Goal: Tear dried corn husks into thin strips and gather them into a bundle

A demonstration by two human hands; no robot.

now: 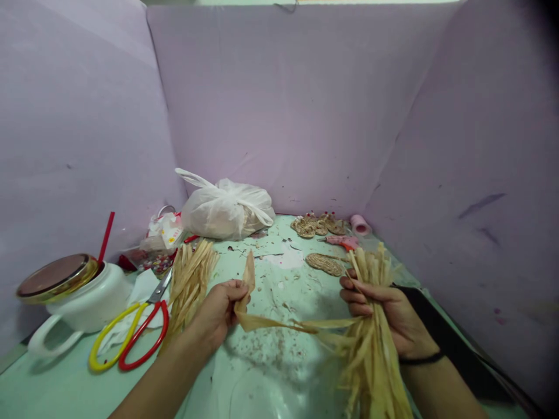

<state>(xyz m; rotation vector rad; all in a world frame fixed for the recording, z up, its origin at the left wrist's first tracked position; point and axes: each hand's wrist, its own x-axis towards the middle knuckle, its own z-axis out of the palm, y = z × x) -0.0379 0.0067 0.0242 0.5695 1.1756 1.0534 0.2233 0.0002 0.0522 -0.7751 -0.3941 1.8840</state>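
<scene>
My right hand (384, 305) is wrapped round a bundle of dried husk strips (371, 355), upright, with its cut ends above the fist and long loose ends hanging below. Between thumb and fingers my left hand (225, 308) pinches one husk strip (279, 323); its tip sticks up past the thumb. That strip stretches sideways over the table to the bundle, where its far end mixes with the others. A second pile of husk strips (192, 279) lies beside my left forearm. Scissors (151, 317) with one yellow and one red handle rest left of that pile.
At the left stands a white mug (96, 299) with a lid and red stick. A tied plastic bag (227, 209) sits at the back. Behind the bundle lie a braided sole shape (324, 264), a pink glue gun (343, 241), woven pieces (317, 226) and a pink spool (360, 225). Purple walls (279, 116) enclose the table.
</scene>
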